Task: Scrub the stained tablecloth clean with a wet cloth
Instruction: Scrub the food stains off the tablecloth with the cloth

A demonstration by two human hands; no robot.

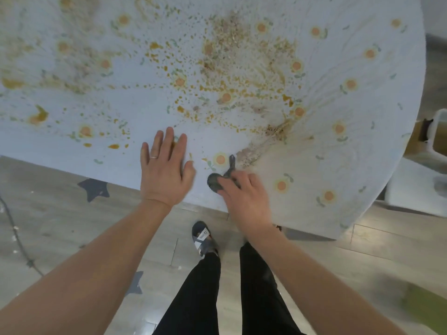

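The tablecloth (135,97), pale with printed orange flowers, covers the tabletop and is spattered with orange-brown drops and crumbs over most of what I can see. The dark grey cloth (214,182) sits on it close to the edge nearest me, bunched under my right hand (244,197). That hand's fingers curl over the cloth and grip it, and one twisted tail pokes out beyond them. The hand is blurred, so I cannot say how each finger lies.

Just beyond the cloth and to its right runs a brown smear (275,129), the nearest heavy stain. I judge that is why I hold the cloth here, within a short push of it.

To the cloth's left, near but not touching, my left hand (164,170) lies palm down with its fingers straight and spread. I take it that it pins the fabric so rubbing won't drag it. Both forearms reach forward, and the two hands are apart.

Far beyond the cloth is a thick crumbly patch (229,37), untouched by the look of it. Nearer me than the cloth, past the edge, are the wooden floor (60,213) and my sandal (202,235).
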